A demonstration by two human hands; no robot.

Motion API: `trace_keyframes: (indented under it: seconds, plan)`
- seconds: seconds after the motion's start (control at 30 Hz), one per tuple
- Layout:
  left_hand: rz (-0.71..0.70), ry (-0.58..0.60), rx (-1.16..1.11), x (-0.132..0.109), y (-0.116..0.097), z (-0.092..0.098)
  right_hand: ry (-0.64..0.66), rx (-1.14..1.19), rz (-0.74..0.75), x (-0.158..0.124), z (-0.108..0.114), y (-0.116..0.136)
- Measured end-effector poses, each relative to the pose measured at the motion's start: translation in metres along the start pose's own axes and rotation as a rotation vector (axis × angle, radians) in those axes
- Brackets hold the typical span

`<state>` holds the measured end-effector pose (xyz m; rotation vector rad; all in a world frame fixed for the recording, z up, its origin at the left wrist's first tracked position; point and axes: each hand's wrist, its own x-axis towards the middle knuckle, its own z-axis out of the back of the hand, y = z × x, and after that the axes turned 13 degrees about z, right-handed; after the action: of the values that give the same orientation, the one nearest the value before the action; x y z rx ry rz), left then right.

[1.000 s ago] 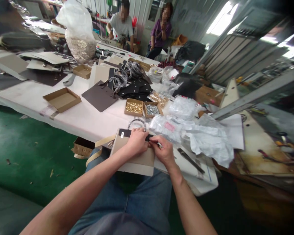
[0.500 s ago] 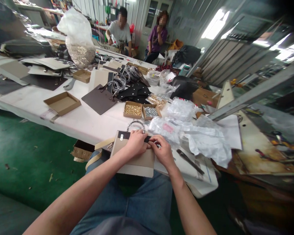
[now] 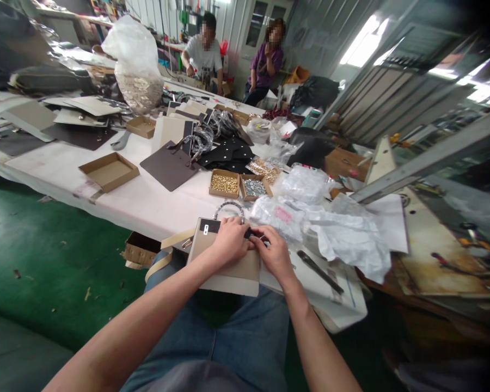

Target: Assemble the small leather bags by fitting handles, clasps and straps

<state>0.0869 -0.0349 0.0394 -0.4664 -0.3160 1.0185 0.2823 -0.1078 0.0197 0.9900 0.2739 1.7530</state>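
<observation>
A beige bag panel (image 3: 228, 280) with a dark strip along its top lies at the table's front edge, over my lap. A small white metal fitting (image 3: 206, 230) shows at the strip's left end. Beyond the panel's top edge, a plastic-wrapped handle (image 3: 228, 206) arches up. My left hand (image 3: 232, 239) lies over the upper panel and holds it, fingers bent at the dark strip. At the panel's top right corner my right hand (image 3: 273, 250) is closed in a pinch, close to the left fingertips. What sits between the right fingers is hidden.
Gold studs fill one cardboard box (image 3: 224, 184), silver pieces another (image 3: 255, 188). A brown panel (image 3: 169, 166) and shallow tray (image 3: 109, 171) lie left. Plastic bags (image 3: 277, 218) and a dark strap-like tool (image 3: 320, 272) lie right. Two people (image 3: 204, 54) are across the table.
The whole view has shifted slightly, so everything appears a little farther right. Both hands stay at the panel's top edge, with only slight finger movement.
</observation>
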Motion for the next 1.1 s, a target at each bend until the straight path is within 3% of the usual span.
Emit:
trace_keyframes:
  seconds: [0.57,0.8,1.1]
  plan:
    - [0.003,-0.028,0.006,-0.003,-0.001,-0.002,-0.024,0.010,0.076,-0.015,-0.003,-0.005]
    - [0.021,0.024,-0.024,0.000,-0.004,0.000,-0.082,-0.053,0.167,-0.016,-0.004,-0.007]
    - [-0.003,0.032,-0.060,0.018,0.007,-0.037,-0.066,-0.031,0.171,-0.014,0.003,-0.007]
